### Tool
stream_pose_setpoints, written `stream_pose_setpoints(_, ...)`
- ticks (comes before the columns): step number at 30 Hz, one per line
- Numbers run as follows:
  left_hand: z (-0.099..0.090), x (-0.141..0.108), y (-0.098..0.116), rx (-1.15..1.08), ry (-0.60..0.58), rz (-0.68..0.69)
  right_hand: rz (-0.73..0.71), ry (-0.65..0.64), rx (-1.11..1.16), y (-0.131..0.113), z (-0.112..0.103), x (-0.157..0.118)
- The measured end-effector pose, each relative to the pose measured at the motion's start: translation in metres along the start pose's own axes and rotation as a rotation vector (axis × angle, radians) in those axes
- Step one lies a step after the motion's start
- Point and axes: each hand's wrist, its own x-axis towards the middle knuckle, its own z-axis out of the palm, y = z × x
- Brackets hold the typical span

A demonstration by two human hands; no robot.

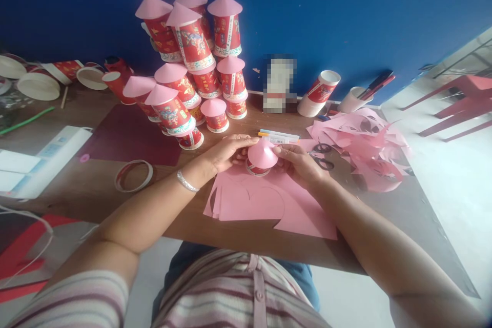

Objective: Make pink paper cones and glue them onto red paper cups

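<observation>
Left hand (233, 152) and right hand (299, 163) pinch opposite edges of a smooth pink paper cone (263, 155), which sits over a red patterned cup (257, 170) above flat pink sheets (249, 202). Cone-topped red cups (194, 43) stand stacked beyond, and curled paper scraps (374, 146) lie to the right. The brown table (184, 220) meets a blue wall (326, 10), pale floor (449, 164) beside it.
</observation>
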Motion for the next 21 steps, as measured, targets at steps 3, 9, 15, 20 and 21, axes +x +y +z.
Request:
stream_pose_setpoints(3, -0.001, -0.001, -0.001, 0.061, 0.018, 0.024, -0.037, 0.037, -0.036, 0.0, -0.001, 0.0)
stream_pose_setpoints(9, -0.002, -0.01, -0.002, 0.473, 0.271, 0.562, -0.41, 0.368, -0.323, 0.001, -0.007, -0.006)
stream_pose_setpoints(15, 0.0, -0.022, -0.002, 1.181, 0.128, 0.979, -0.772, 0.229, -0.855, 0.006, -0.002, -0.013)
stream_pose_setpoints(20, 0.002, -0.022, -0.007, 1.341, 0.159, 1.023, -0.854, 0.181, -1.026, 0.01, 0.003, -0.01)
stream_pose_setpoints(21, 0.002, -0.022, -0.007, 1.35, 0.158, 1.028, -0.86, 0.18, -1.026, 0.01, 0.003, -0.009)
